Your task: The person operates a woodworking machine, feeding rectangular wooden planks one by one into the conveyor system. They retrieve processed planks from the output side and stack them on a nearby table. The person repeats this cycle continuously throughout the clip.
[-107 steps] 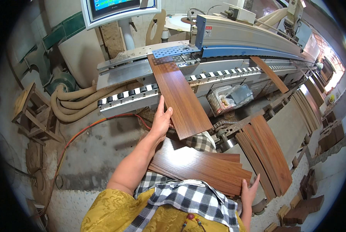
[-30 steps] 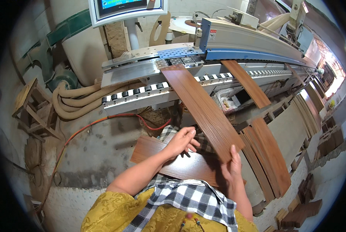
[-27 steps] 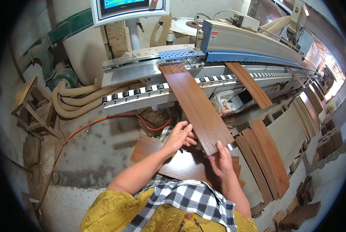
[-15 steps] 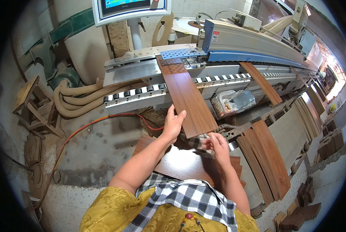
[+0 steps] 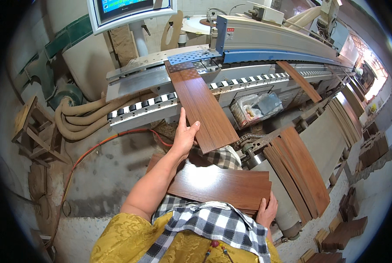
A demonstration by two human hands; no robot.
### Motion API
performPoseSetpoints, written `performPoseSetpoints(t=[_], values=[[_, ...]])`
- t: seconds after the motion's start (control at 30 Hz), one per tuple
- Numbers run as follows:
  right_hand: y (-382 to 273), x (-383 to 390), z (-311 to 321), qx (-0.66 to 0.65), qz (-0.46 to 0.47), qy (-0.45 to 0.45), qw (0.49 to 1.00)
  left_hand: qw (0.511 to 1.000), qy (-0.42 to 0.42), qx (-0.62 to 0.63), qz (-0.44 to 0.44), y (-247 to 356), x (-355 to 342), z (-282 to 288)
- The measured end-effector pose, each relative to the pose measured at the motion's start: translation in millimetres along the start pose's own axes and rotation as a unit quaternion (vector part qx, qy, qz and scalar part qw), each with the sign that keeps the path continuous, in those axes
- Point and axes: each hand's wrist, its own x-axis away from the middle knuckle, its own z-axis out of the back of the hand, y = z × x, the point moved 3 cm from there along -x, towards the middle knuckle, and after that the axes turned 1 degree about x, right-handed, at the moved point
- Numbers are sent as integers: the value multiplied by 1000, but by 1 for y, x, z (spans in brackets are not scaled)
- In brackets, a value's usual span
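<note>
Changed since half a second ago: my right hand (image 5: pixel 267 210) has dropped from the wooden board (image 5: pixel 202 109) to the lap boards (image 5: pixel 222 186); a second board (image 5: pixel 299 81), at 2 o'clock, has advanced rightward along the roller rail (image 5: pixel 144 104).

The wooden board lies at 12 o'clock, across the rail, far end at the blue perforated plate (image 5: pixel 191 57), near end overhanging towards me. My left hand (image 5: pixel 186 136) has it lightly at the left edge: thumb on the face, forefinger extended, remaining fingers partly hidden. My right hand is half open against the right end of the lap boards, at 5 o'clock; whether it grips cannot be told.

Risks, in my judgement: the wooden board may skew or tip if left-hand support slackens, given the overhang; the lap boards may slide, being glossy and loosely aligned.

Surface and room: the floor (image 5: pixel 112 179) is stained grey. Board stack (image 5: pixel 299 171) between 3 and 4 o'clock, wire basket (image 5: pixel 256 109) at 2, wooden stool (image 5: pixel 38 127) at 9, control screen (image 5: pixel 132 6) at 11.
</note>
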Motion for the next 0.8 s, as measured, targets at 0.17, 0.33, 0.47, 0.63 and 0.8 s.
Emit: performPoseSetpoints(t=[0.17, 0.33, 0.47, 0.63, 0.8], values=[[-7, -18, 3, 67, 38, 36, 996, 1000, 19, -12, 1, 3, 1, -1], [-19, -63, 0, 112, 94, 16, 989, 1000, 20, -10, 6, 2, 1, -1], [-41, -89, -1, 58, 219, 6, 974, 1000, 20, -12, 8, 3, 1, -2], [-60, -102, -12, 70, 280, -13, 957, 1000, 3, -26, 9, -3, -1, 2], [-43, -114, -22, 65, 223, -59, 971, 1000, 4, -12, 17, 2, 0, -1]])
